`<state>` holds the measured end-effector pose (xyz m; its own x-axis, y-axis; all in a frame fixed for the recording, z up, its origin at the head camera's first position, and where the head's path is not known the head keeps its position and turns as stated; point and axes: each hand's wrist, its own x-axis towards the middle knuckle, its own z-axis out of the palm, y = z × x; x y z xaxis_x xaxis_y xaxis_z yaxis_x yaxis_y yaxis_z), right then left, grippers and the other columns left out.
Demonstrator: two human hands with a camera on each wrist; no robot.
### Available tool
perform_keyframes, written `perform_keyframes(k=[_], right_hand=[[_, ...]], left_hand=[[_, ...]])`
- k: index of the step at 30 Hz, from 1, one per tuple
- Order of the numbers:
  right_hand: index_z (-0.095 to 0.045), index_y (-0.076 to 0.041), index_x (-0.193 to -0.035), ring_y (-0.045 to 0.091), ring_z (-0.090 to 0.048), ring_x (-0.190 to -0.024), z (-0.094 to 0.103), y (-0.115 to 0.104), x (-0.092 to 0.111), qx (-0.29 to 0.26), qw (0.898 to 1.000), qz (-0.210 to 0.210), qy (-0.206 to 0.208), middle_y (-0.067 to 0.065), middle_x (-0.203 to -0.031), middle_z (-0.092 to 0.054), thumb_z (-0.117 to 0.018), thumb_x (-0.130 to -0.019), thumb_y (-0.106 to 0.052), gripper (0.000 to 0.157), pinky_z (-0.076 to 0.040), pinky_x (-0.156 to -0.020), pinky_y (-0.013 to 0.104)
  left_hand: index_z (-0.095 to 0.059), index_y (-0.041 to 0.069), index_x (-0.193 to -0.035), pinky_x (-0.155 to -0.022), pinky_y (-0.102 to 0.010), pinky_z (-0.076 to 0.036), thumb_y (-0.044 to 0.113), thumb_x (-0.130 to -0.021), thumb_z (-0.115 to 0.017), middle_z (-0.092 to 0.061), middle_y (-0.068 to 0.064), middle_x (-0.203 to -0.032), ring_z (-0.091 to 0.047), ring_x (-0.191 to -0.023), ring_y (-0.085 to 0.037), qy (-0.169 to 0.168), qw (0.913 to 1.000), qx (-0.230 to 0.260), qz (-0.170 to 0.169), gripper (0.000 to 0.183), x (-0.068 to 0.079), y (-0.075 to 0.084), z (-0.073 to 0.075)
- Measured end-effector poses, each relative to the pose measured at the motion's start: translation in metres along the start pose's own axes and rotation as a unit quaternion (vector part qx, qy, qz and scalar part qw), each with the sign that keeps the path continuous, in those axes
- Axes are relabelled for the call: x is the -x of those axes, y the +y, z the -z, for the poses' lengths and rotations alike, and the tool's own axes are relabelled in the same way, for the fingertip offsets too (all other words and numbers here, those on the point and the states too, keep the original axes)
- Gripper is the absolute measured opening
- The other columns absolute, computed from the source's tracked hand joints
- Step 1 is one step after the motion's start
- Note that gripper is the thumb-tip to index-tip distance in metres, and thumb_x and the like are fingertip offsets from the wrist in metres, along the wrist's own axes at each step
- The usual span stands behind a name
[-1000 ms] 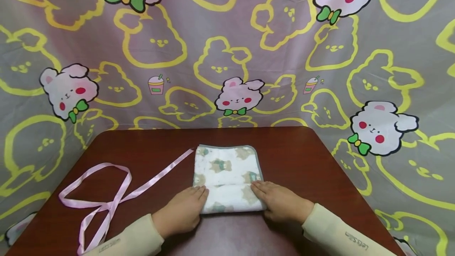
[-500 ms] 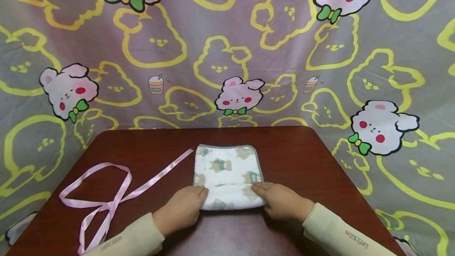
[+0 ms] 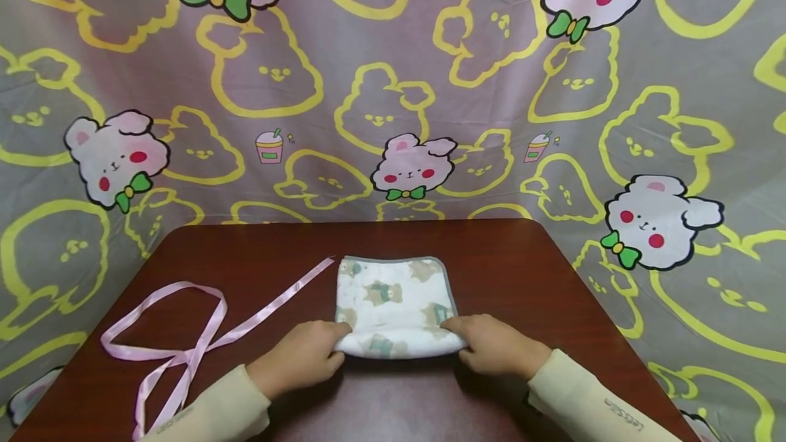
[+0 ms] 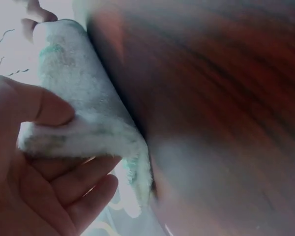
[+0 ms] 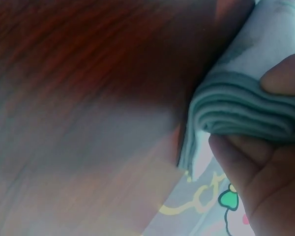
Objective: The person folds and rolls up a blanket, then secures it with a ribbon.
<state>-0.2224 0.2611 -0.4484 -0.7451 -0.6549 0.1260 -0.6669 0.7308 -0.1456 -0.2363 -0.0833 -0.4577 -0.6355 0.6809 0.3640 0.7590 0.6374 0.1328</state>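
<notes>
A white plush towel [image 3: 393, 292] with brown bears and a grey-green border lies folded on the table. Its near part is a thick roll, raised and bent toward the far side. My left hand [image 3: 301, 353] pinches the roll's left end; the thumb [image 4: 51, 108] presses on top and the other fingers are underneath in the left wrist view. At the opposite end my right hand [image 3: 503, 346] grips the roll between thumb and fingers. The right wrist view shows the stacked green edges [image 5: 246, 113] of the layers, with a flap hanging down beside them.
A long pink satin ribbon [image 3: 209, 322] lies looped on the table's left side, one end reaching close to the towel's far left corner. The dark red-brown table [image 3: 522, 264] backs onto a grey curtain [image 3: 331, 33] printed with cartoon bunnies.
Both hands have gone from lying over the towel's near corners to pinching its near fold from the sides. That near part has lifted and curled toward the far side.
</notes>
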Motion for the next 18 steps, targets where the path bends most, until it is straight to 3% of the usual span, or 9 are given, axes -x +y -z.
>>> perform_keyframes(k=[6, 12, 18], right_hand=[[-0.055, -0.018, -0.115, 0.003, -0.052, -0.081, 0.005, 0.004, 0.002, -0.043, 0.999, -0.023, 0.006, -0.01, -0.101, -0.058, -0.061, -0.071, -0.019, 0.044, -0.044, -0.07, 0.028], [-0.05, -0.024, -0.117, 0.004, -0.05, -0.073, 0.005, 0.009, 0.002, -0.087, 0.994, -0.059, 0.029, -0.012, -0.092, -0.058, -0.061, -0.072, -0.018, 0.046, -0.041, -0.067, 0.025], [-0.045, -0.024, -0.119, 0.004, -0.05, -0.083, 0.005, 0.011, 0.003, -0.145, 0.985, -0.085, 0.045, -0.01, -0.103, -0.056, -0.057, -0.075, -0.013, 0.047, -0.04, -0.073, 0.026]], left_hand=[[-0.051, 0.027, -0.082, -0.049, -0.024, -0.035, 0.02, -0.073, -0.06, -0.042, 0.018, -0.059, -0.041, -0.052, -0.005, -0.005, 0.9964, 0.07, 0.047, 0.014, 0.002, -0.003, 0.003], [-0.055, 0.026, -0.089, -0.051, -0.021, -0.038, 0.019, -0.076, -0.06, -0.049, 0.018, -0.063, -0.046, -0.056, -0.002, -0.016, 0.9867, 0.141, 0.079, 0.015, 0.004, -0.008, 0.004], [-0.054, 0.027, -0.088, -0.053, -0.021, -0.04, 0.019, -0.08, -0.059, -0.053, 0.018, -0.062, -0.05, -0.057, -0.001, -0.03, 0.9721, 0.205, 0.109, 0.012, 0.005, -0.011, 0.004]])
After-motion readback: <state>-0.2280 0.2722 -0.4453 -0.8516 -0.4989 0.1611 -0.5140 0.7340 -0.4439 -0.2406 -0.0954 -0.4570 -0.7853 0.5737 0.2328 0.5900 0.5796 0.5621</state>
